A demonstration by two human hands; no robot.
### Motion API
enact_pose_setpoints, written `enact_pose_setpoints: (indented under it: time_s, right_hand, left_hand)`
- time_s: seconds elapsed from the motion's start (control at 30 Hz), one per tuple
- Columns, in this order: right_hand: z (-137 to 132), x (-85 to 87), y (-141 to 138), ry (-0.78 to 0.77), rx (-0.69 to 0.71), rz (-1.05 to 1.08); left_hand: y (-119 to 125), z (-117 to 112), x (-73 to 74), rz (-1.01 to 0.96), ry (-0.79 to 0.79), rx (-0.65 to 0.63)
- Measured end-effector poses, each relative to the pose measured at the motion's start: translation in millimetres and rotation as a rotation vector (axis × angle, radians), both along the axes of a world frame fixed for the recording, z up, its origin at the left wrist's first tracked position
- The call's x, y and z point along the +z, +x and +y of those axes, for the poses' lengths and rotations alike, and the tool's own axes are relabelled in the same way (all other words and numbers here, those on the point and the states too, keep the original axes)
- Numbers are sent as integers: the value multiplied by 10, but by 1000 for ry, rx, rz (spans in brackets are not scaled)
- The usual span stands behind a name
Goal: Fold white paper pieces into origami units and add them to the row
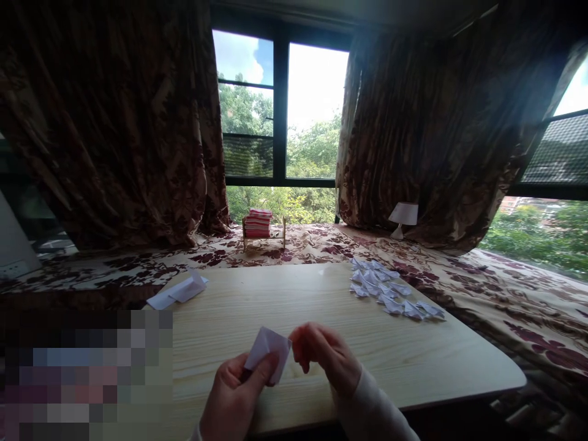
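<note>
My left hand [234, 395] pinches a small folded piece of white paper [269, 350] above the near edge of a light wooden table [294, 306]. My right hand [328, 355] is curled right beside it, fingertips touching the paper's right edge. Both hands are closed round the fold.
A row of several folded white paper pieces [390, 291] lies at the table's right back part. Loose white sheets [179, 291] lie at its left back corner. Beyond are a floral-covered ledge, a small wooden rack with red-striped cloth [260, 226], a small white lamp [403, 217], curtains and windows.
</note>
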State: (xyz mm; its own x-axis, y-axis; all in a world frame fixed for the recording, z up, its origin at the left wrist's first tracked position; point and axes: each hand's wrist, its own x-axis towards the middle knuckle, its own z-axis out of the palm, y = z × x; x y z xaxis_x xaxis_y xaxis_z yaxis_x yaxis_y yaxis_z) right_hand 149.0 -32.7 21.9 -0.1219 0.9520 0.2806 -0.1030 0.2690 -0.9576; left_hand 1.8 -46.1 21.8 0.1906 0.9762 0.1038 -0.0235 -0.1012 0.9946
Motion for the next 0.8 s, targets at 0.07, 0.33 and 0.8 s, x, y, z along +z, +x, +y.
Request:
enact_pose_setpoints:
  time_s: [0.07, 0.33, 0.8]
  right_hand:
    - [-25, -34, 6, 10, 19, -22]
    - [7, 73, 67, 145, -19, -331]
    - [34, -332, -20, 29, -104, -24]
  left_hand:
    - [-14, 32, -42, -16, 1, 27]
    - [-107, 106, 106, 50, 13, -72]
    - [-77, 124, -91, 87, 72, 28]
